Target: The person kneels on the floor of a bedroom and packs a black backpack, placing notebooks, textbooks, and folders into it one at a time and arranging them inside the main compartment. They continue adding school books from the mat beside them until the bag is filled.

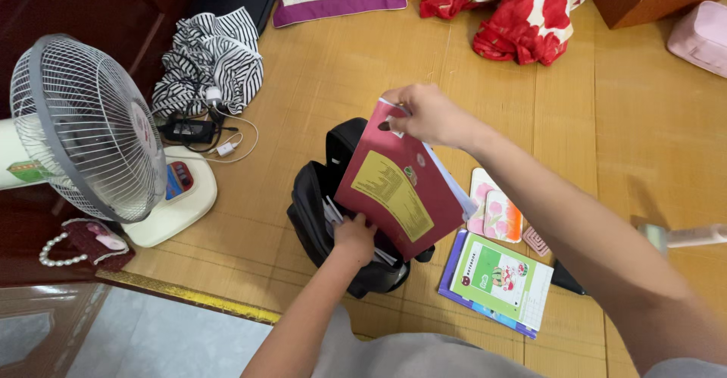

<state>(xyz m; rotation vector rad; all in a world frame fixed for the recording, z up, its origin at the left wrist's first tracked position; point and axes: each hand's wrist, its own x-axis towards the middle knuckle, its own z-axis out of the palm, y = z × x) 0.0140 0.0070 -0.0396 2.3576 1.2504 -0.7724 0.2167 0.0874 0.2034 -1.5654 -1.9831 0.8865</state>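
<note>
Centrally, the red book [397, 189] tilts, long axis running upper left to lower right, lower end in the black bag [333, 219]. Right hand [424, 114] pinches its top; left hand [354, 235] grips the bag's rim.

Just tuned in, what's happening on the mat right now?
A person's right hand grips the top of a dark red book, its lower end inside an open black bag on the mat. The left hand rests at the bag's opening. A green booklet lies beside it; a fan stands to the left.
</note>
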